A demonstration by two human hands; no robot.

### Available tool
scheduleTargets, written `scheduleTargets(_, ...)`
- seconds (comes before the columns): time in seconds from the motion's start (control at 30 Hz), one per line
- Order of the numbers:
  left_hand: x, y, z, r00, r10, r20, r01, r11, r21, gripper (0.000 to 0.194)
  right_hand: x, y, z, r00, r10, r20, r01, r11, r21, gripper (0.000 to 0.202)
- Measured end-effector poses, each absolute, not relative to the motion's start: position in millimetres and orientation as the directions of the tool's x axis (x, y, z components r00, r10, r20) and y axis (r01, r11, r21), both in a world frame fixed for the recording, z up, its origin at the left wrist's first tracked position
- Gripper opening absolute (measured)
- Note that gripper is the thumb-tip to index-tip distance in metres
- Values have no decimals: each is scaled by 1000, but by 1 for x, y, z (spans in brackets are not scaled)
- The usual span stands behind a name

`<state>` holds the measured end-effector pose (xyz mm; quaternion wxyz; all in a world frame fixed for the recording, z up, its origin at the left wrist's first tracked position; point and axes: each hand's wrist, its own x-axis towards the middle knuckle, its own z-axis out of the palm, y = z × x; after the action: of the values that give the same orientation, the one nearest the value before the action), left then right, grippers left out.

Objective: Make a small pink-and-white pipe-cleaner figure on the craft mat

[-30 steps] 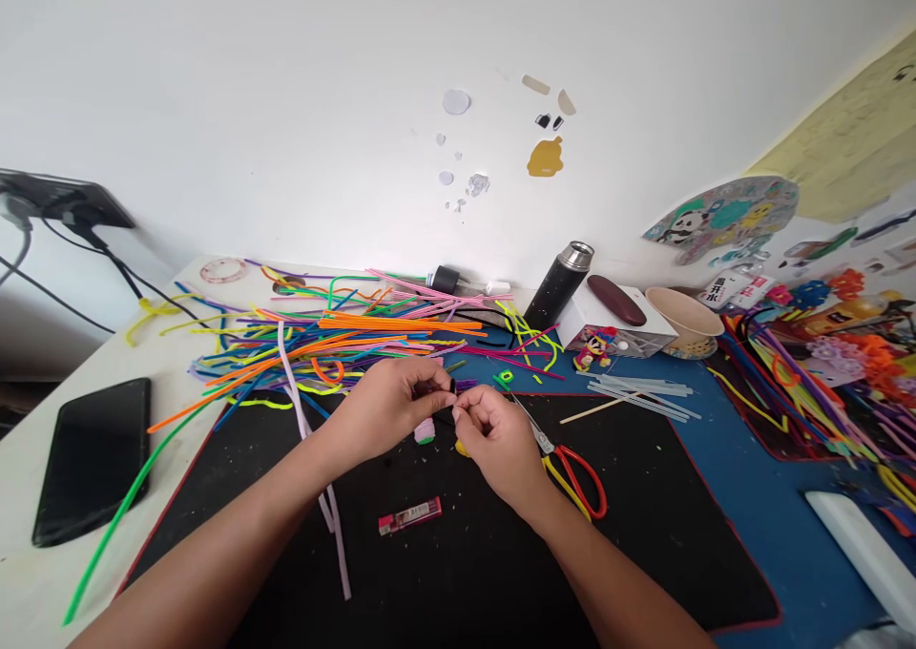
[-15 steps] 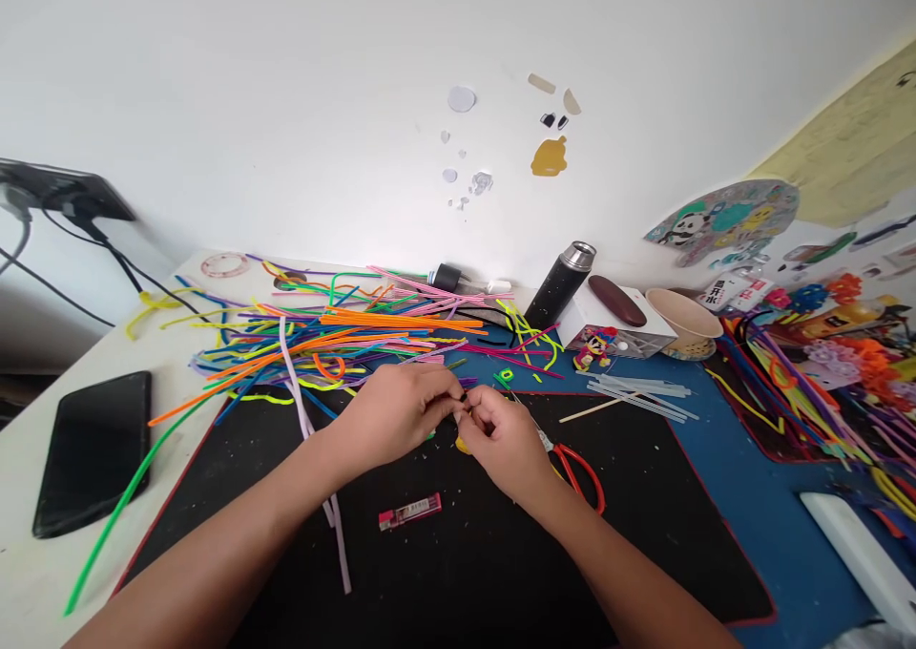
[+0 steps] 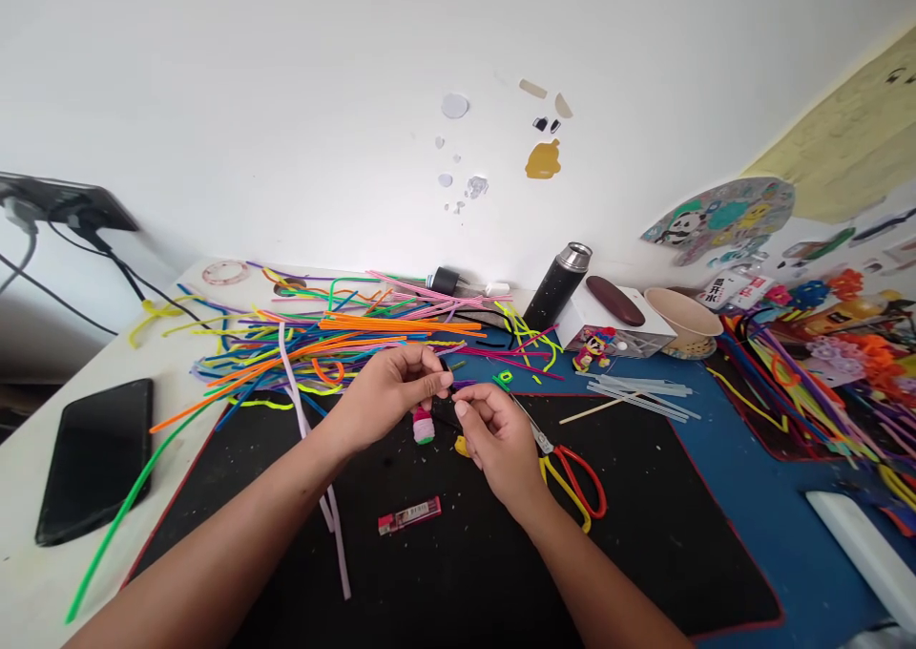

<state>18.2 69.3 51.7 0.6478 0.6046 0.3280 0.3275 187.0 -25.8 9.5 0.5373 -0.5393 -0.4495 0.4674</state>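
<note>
Over the black mat (image 3: 458, 573), my left hand (image 3: 397, 388) is closed, thumb against fingers, on a small black piece. My right hand (image 3: 501, 439) pinches close beside it; a tiny dark bit shows at its fingertips, too small to make out fully. Below my left fingers is a pink and white piece (image 3: 424, 427) with a green end. A yellow piece (image 3: 463, 447) lies by my right thumb. Scissors (image 3: 581, 482) with red and yellow handles rest partly behind my right hand. A small pink packet (image 3: 409, 514) lies nearer on the mat.
Colourful pipe cleaners (image 3: 286, 353) are heaped behind my left hand. A black flask (image 3: 558, 286), a white box (image 3: 597, 320), a small figure (image 3: 593, 348) and a bowl (image 3: 683, 320) stand at the back right. Translucent sticks (image 3: 644, 391) lie right; a tablet (image 3: 96, 458) lies left.
My hands have moved slightly apart, the left one up and leftward. The pink and white piece and the yellow scissor handle have come into sight.
</note>
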Motion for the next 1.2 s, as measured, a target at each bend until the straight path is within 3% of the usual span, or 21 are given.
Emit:
scheduleTargets(0.47, 20, 66, 52, 583, 812, -36, -1, 45, 999, 35, 180, -22, 15, 178, 984, -21, -102, -3, -995, 33)
scheduleTargets(0.83, 19, 65, 51, 604, 796, -44, 44, 21, 999, 34, 181, -23, 18, 177, 983, -38, -67, -26, -997, 33)
scheduleTargets(1.2, 18, 62, 50, 604, 797, -2, 150, -111, 982, 23, 186, -24, 33, 189, 979, 70, 278, 15, -960, 16)
